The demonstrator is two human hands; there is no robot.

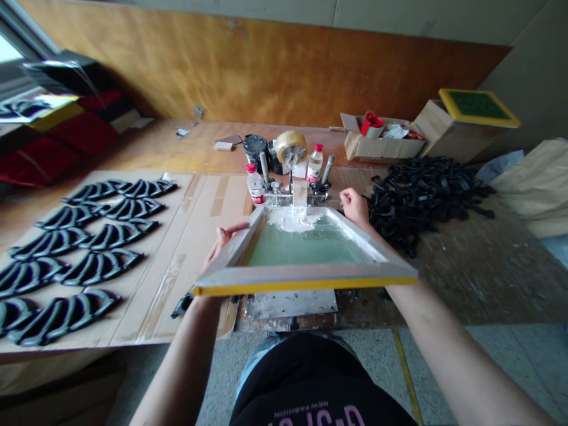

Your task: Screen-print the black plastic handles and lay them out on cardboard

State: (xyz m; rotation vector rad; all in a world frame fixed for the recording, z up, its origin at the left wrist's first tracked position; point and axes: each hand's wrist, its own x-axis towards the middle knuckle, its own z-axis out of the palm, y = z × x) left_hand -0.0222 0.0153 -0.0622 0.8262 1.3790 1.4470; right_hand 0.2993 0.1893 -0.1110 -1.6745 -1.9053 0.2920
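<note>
A screen-printing frame (306, 273) with a green mesh sits tilted up in front of me, clamped at its far end. White paste (298, 221) lies at the far end of the mesh. My left hand (220, 241) is beside the frame's left edge, fingers stretched out; the frame hides part of it. Past the right edge, my right hand (355, 206) has its fingers curled together near a heap of black plastic parts (426, 189); anything inside them is hidden. Below the frame a metal base plate (295, 303) shows. One black part (181, 305) lies by my left forearm.
Rows of black ribbed parts (109, 266) lie on a cardboard sheet (164, 284) at left. Behind the clamp (299, 195) stand two red-capped bottles (256, 184), a tape roll (291, 147) and a black tub (255, 151). An open carton (384, 148) stands back right.
</note>
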